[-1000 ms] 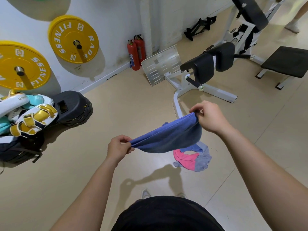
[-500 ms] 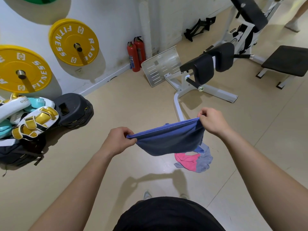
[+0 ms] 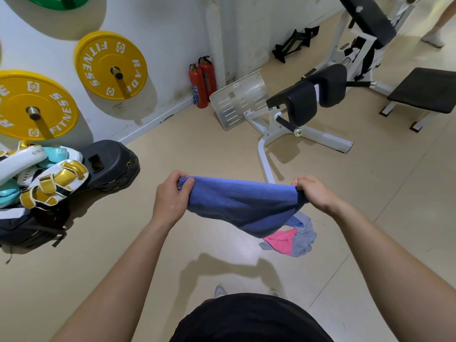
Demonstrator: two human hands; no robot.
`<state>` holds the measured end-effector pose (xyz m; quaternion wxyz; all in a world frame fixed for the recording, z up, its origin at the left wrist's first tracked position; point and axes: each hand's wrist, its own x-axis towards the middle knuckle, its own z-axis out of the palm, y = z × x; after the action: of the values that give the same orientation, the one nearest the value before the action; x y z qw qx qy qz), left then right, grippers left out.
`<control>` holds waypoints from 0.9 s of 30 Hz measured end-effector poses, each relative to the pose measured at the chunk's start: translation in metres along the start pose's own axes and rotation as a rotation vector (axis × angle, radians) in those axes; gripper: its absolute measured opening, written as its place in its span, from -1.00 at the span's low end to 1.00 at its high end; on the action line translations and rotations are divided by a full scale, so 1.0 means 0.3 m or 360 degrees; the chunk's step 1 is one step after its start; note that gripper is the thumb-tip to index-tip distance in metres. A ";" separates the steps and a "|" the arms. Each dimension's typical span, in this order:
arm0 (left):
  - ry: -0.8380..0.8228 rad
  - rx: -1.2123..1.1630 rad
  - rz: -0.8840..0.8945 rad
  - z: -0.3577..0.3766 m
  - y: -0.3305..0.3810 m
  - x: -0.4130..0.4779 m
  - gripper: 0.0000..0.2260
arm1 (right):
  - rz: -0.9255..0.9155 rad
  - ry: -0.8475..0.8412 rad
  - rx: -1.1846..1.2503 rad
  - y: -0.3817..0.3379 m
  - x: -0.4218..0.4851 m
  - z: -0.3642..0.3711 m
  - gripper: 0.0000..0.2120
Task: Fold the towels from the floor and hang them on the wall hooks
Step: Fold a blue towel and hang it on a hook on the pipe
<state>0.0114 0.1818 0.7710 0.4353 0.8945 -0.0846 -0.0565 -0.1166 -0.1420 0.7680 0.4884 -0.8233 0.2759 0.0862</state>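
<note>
a beige floor fills most of the view and meets a white wall at the top left. a white-framed exercise machine with black pads stands on the floor at the upper right. a slotted metal plate is tilted up at its wall end. a low black bench sits further right. two yellow weight plates hang on pegs on the wall, with the edge of a green plate above them. below them, by the wall, a black pad lies on the floor. it touches a heap of white and gold boxing mitts that rests on a dark bag.

the person holds a blue towel in the air in front of the body, stretched out between both hands. its top edge is nearly level and the rest sags down to a point toward the right. the left hand grips the towel's left end, thumb and curled fingers closed on the cloth. the right hand pinches the right end, its fingers curled round the corner. on the floor beyond the held towel lies a small crumpled heap: a pink towel on a grey-blue towel, partly hidden by the blue one. two red fire extinguishers stand side by side against the wall, just beside the metal plate. another person's leg shows in the top right corner, and the tip of a shoe shows near the bottom.
</note>
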 end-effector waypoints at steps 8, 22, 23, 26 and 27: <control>0.0262 -0.0096 -0.0337 0.092 0.027 -0.027 -0.87 | 0.0081 0.0580 0.0245 0.001 0.004 0.099 -0.95; -0.0318 -0.0488 -0.0276 0.333 0.104 -0.245 -0.88 | 0.0190 0.0367 0.0958 -0.055 -0.186 0.422 -0.93; -0.0341 -0.0473 -0.0258 0.334 0.102 -0.248 -0.87 | 0.0195 0.0351 0.0968 -0.053 -0.191 0.419 -0.92; -0.0391 -0.0501 -0.0238 0.336 0.105 -0.253 -0.84 | 0.0220 0.0288 0.1078 -0.066 -0.213 0.409 -0.87; -0.0422 -0.0512 -0.0235 0.333 0.109 -0.251 -0.83 | 0.0222 0.0251 0.1115 -0.076 -0.222 0.404 -0.80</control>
<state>-0.0831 0.1003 0.7375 0.5521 0.8021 -0.0653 -0.2180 -0.1443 -0.0059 0.7511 0.7110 -0.5894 0.3809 -0.0443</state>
